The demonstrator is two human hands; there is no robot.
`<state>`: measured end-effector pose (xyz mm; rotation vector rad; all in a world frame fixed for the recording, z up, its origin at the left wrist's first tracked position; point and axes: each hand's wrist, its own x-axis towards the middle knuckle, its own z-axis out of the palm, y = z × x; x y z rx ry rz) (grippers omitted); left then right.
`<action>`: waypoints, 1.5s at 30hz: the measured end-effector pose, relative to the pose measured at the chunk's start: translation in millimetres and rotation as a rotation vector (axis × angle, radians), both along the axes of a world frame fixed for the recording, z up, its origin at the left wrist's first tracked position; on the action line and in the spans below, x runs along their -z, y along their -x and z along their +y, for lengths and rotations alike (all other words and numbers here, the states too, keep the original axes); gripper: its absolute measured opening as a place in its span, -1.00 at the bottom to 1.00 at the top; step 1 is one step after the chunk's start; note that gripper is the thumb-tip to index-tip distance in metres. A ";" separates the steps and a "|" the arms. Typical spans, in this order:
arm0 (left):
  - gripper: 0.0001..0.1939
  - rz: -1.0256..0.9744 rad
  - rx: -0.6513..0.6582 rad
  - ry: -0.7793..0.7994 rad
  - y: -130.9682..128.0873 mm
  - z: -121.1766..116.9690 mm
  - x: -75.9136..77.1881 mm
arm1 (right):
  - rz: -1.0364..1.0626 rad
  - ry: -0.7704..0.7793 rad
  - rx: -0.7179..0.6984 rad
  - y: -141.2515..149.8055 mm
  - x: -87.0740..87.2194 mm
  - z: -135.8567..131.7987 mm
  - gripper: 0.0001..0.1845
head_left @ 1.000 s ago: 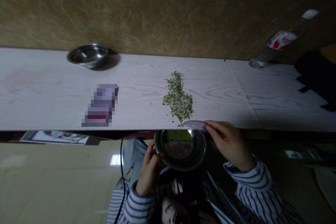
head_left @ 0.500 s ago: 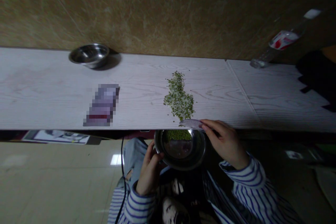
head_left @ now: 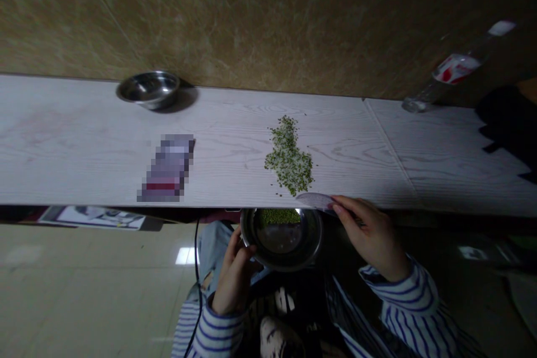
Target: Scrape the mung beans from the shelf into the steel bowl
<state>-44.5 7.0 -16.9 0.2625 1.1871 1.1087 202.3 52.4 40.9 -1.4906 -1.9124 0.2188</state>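
Observation:
My left hand (head_left: 234, 274) grips the left rim of a steel bowl (head_left: 282, 242), held just under the near edge of the pale wooden table (head_left: 75, 151). Green beans lie in the bowl's far side. A pile of green beans (head_left: 288, 159) spreads on the table right above the bowl. My right hand (head_left: 370, 235) pinches a thin pale card (head_left: 314, 200) lying flat at the table edge, just below the pile. Both sleeves are blue and white striped.
A second steel bowl (head_left: 149, 88) stands at the back left by the brown wall. A blurred-out flat item (head_left: 166, 169) lies left of the beans. A plastic bottle (head_left: 453, 70) lies at the back right, beside a dark object (head_left: 509, 123). Tiled floor below.
The card in my right hand swept left along the table edge, then came back right. The bowl shifted slightly left. The view drifted a little.

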 end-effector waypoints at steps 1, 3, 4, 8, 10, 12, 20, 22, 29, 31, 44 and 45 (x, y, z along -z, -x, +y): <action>-0.47 0.004 -0.002 0.004 0.2 0.3 0.2 | -0.007 0.005 0.000 -0.7 0.1 0.7 -0.80; -0.48 0.006 -0.004 0.005 0.0 0.8 0.7 | -0.020 0.013 0.003 -1.2 0.1 2.6 -0.80; -0.48 0.004 -0.005 0.001 -0.3 0.9 1.0 | -0.025 0.011 0.009 -1.2 0.2 3.7 -0.80; -0.45 0.000 -0.015 0.002 -0.5 0.6 2.2 | -0.024 0.002 0.033 -0.2 -0.2 7.3 -0.80; -0.41 0.000 -0.014 0.002 0.1 0.5 2.8 | -0.013 0.010 0.021 0.7 -0.7 7.6 -0.81; -0.38 -0.003 -0.012 -0.006 0.7 0.8 3.2 | -0.002 0.021 0.000 1.7 -0.8 7.3 -0.80; -0.50 -0.007 0.005 -0.027 3.0 1.5 2.6 | 0.041 0.017 0.053 2.1 3.8 12.2 -0.79; -0.51 -0.003 0.006 -0.029 3.4 1.0 2.9 | 0.042 -0.003 0.074 3.2 4.4 15.7 -0.78; -0.50 -0.016 -0.004 -0.015 3.6 -1.1 3.7 | -0.009 -0.021 0.060 14.1 4.7 24.4 -0.77; -0.50 -0.012 0.005 -0.015 3.7 -1.1 3.7 | -0.019 -0.021 0.032 17.1 3.3 23.5 -0.77; -0.45 -0.043 -0.014 0.002 1.8 -0.6 5.9 | -0.005 -0.042 -0.004 10.3 3.1 11.3 -0.80; -0.44 -0.046 -0.018 0.000 1.9 -0.7 5.9 | -0.001 -0.038 -0.013 11.0 3.2 10.5 -0.80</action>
